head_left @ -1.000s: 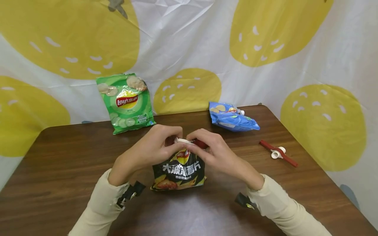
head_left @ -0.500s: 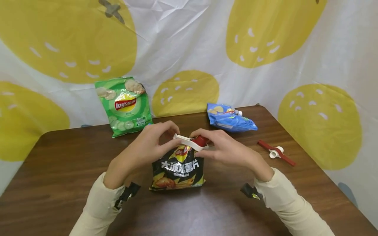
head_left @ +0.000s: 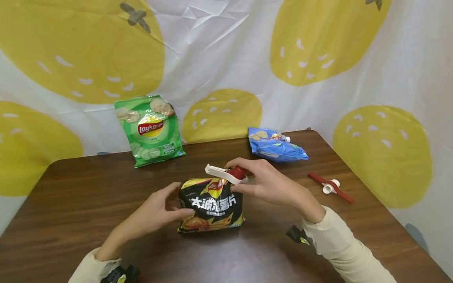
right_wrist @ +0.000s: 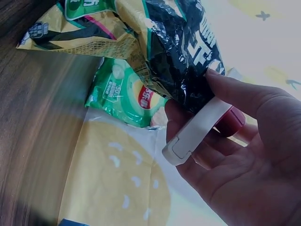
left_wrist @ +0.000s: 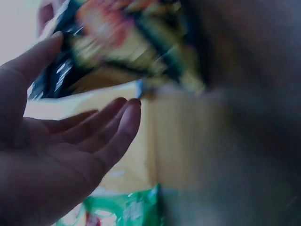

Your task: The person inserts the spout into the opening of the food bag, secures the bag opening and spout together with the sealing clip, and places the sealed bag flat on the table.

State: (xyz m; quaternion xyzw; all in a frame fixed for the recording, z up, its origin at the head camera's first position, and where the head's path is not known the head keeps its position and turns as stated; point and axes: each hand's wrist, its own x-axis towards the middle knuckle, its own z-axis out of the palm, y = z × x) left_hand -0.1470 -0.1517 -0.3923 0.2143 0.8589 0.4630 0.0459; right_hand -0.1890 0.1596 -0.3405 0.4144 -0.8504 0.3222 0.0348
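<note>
My right hand (head_left: 260,179): grasps the white clip (head_left: 220,173) at the top of the black bag (head_left: 212,208).
My left hand (head_left: 153,212): loose fingers at the bag's left side; earlier, at the clip.
Black bag: between my hands.
Table (head_left: 92,196): brown wood, yellow-patterned curtain (head_left: 216,74) behind.
Far edge: green bag (head_left: 152,141), blue bag (head_left: 276,149).
Right edge: red clip (head_left: 320,180) near.
Moving room: wood leftward.

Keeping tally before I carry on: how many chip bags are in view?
3: the black bag mid-table by both hands, left and right; the green bag at back left; the blue bag at back right. Any behind these would be hidden.
</note>
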